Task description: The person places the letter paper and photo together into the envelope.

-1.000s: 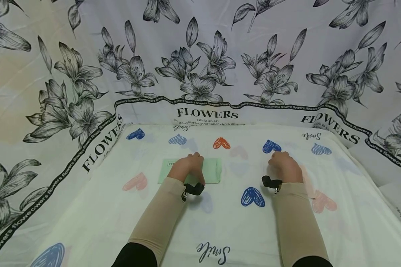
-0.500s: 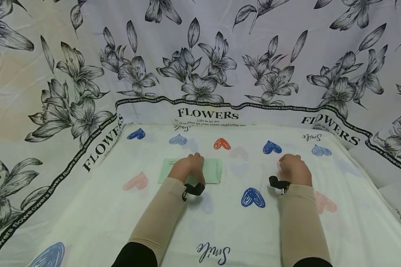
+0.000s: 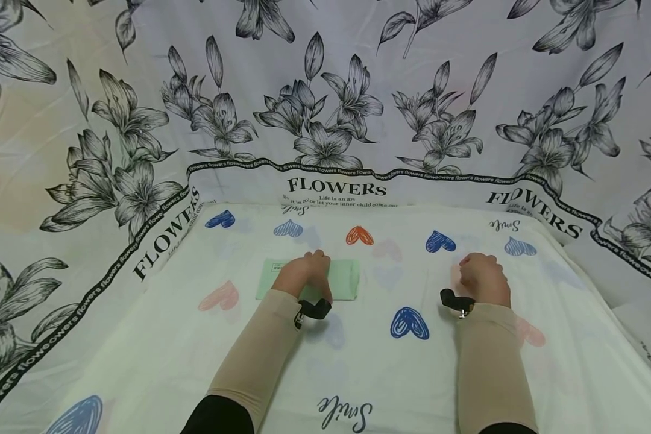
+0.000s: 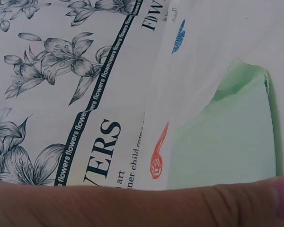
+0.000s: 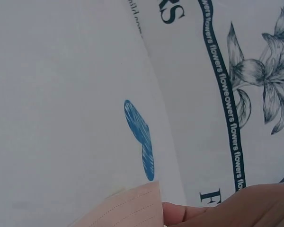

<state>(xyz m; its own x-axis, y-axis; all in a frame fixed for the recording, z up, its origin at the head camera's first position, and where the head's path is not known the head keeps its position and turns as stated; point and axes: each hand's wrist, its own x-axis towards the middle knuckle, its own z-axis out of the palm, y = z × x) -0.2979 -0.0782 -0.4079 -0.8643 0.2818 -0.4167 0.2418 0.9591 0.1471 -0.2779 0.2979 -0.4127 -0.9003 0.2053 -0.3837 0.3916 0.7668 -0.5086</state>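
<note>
My left hand (image 3: pixel 304 274) rests across a flat light-green packet (image 3: pixel 346 277) that lies on the white heart-printed cloth. In the left wrist view its thumb (image 4: pixel 213 203) stretches straight across the bottom, and the green packet's end (image 4: pixel 241 78) looks ragged and slightly parted. My right hand (image 3: pixel 484 278) is off to the right, above the cloth, with bent fingers. At the bottom of the right wrist view it pinches the edge of a thin peach-pink sheet (image 5: pixel 135 205) with faint dotted lines; most of the sheet is out of that view.
The white cloth (image 3: pixel 390 374) carries printed hearts and lettering. Behind it and at both sides hangs a curtain (image 3: pixel 325 78) with black lily drawings and a dark lettered band (image 3: pixel 325 167). Black straps with small devices sit at both wrists.
My right hand has shifted to the right and slightly nearer, uncovering the blue printed heart by its fingers. The left hand and the green packet stay in place.
</note>
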